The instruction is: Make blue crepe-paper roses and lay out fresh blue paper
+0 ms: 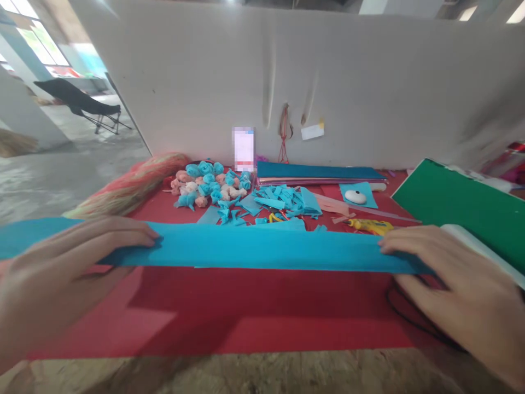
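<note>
A long blue paper strip lies stretched across the red table cover in front of me. My left hand rests on its left end, fingers lying flat on the paper with the thumb tucked under the edge. My right hand holds down the right end, fingers extended along the strip. Both hands press the strip; neither lifts it.
Behind the strip lie blue paper scraps, a heap of small blue and pink paper roses, a yellow glue gun, stacked blue sheets, a green sheet at right, and a grey backboard.
</note>
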Tool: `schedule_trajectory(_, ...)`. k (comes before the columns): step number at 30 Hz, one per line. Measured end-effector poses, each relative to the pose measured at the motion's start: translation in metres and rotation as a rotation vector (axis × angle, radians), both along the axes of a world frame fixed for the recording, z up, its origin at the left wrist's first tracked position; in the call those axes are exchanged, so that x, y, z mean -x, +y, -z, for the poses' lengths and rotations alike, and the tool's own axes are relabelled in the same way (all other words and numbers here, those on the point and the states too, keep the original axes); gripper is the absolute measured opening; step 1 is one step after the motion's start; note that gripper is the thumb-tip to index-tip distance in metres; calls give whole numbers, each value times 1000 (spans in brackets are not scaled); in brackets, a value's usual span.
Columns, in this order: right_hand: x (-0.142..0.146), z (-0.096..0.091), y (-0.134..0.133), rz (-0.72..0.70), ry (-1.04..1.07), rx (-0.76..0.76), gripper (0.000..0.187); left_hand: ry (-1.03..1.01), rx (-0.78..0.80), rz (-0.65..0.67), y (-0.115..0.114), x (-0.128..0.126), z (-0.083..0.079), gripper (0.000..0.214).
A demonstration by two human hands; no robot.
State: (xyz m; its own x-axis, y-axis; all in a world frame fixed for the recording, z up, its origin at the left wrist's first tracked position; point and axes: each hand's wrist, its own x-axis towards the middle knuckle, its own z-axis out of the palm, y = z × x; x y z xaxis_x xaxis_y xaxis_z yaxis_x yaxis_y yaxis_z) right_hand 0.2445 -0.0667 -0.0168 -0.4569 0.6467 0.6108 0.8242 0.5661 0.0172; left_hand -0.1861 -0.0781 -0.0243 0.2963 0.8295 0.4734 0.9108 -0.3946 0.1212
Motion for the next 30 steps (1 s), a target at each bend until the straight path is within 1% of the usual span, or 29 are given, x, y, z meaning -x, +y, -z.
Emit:
schedule_trajectory(1,2,8,0,-13,-33,-19,23,17,-31,40,0,0,7,23)
schedule_trajectory(2,3,19,1,-36,-73,-4,22,54,-49,93,0,0,16,21)
schedule_trajectory(4,3,46,-1,-92,-150,139,11,174,66,177,1,-1,38,21)
schedule_trajectory(5,1,60,-3,-114,-171,202,16,234,145,222,0,0,48,26)
schedule_trajectory(6,-1,71,-5,-117,-174,253,25,251,181,220,-1,0,58,31)
schedule_trajectory(7,-4,80,-8,-89,-166,315,29,245,200,219,-3,0,65,34)
schedule_trajectory(9,-10,90,-12,-48,-92,383,23,199,199,194,-7,-1,72,34)
schedule_trajectory(11,-13,90,-11,-14,-15,427,15,154,212,206,-6,-9,70,35)
schedule_trajectory(13,-13,84,-1,5,21,450,16,125,266,253,3,-23,64,33)
schedule_trajectory(15,-7,80,12,13,28,471,17,95,390,303,20,-41,60,29)
schedule_trajectory(16,-3,78,19,10,28,487,16,76,487,317,29,-50,59,28)
schedule_trajectory(19,11,78,38,-22,18,533,17,60,539,360,58,-71,62,26)
schedule_trajectory(21,19,80,47,-40,8,562,19,54,563,383,73,-77,64,26)
schedule_trajectory(23,24,81,52,-56,-5,595,20,47,591,405,82,-79,66,25)
schedule_trajectory(27,28,81,57,-82,-23,658,20,41,648,452,89,-79,61,17)
schedule_trajectory(30,28,78,57,-69,-7,683,18,30,666,460,93,-83,55,15)
